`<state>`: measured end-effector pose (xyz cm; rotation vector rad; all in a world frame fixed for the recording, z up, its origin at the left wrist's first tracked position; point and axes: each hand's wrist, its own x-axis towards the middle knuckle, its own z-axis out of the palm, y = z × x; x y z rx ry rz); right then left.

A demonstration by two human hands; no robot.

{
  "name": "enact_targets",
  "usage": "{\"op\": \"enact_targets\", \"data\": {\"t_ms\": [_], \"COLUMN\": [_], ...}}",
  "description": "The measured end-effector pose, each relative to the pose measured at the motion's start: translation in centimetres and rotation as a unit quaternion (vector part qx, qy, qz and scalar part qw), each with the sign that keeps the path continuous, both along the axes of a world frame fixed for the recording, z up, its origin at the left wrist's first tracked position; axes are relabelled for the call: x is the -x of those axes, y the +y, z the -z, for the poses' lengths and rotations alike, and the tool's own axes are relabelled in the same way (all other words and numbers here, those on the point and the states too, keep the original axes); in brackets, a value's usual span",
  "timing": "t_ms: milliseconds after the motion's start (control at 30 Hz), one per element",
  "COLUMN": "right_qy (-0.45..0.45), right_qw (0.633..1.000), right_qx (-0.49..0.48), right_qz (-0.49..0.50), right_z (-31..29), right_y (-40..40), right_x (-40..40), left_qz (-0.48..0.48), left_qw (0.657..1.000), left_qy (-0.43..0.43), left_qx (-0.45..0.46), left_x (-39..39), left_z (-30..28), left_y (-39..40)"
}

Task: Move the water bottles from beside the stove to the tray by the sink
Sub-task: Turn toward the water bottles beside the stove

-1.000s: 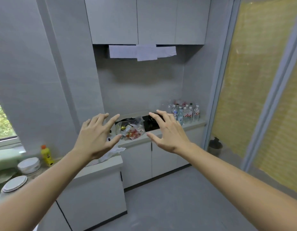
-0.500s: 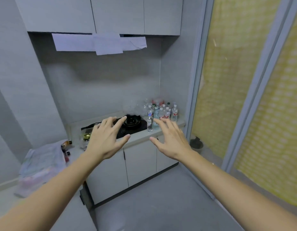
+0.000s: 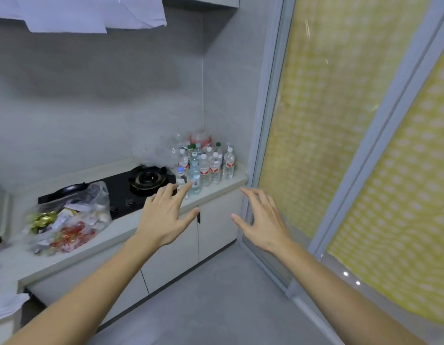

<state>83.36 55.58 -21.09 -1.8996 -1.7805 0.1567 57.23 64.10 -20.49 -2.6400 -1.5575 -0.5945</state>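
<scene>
- Grey kitchen corner: a pale countertop (image 3: 223,186) carries a black gas stove (image 3: 131,188), with a sliding door (image 3: 340,125) papered in yellow to its right.
- Water bottles (image 3: 204,165) stand clustered in the corner just right of the stove; no tray or sink is in view.
- Left hand (image 3: 166,215) and right hand (image 3: 263,220) are raised short of the counter, fingers spread, holding nothing.
- Judged step: the approach. Next, each hand needs to close round a front bottle.
- A plastic bag (image 3: 71,220) of clutter lies left of the stove.
</scene>
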Motion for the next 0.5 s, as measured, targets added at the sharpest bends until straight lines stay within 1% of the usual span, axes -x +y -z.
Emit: {"op": "enact_targets", "data": {"t_ms": [133,267,500], "right_qy": [0.011,0.046,0.078], "right_qw": [0.999,0.998,0.996], "right_qx": [0.019,0.017,0.041], "right_qz": [0.024,0.035,0.014], "right_z": [0.4,0.8,3.7], "right_y": [7.2,13.8,25.1], "right_x": [-4.1,-7.5,-13.5], "left_qz": [0.008,0.009,0.006], "left_qw": [0.999,0.997,0.995], "left_qy": [-0.028,-0.03,-0.038], "left_qx": [0.034,0.064,0.088], "left_x": [-4.5,-8.6,-15.0], "left_z": [1.8,2.7,5.2], "left_y": [8.2,16.0,26.9]}}
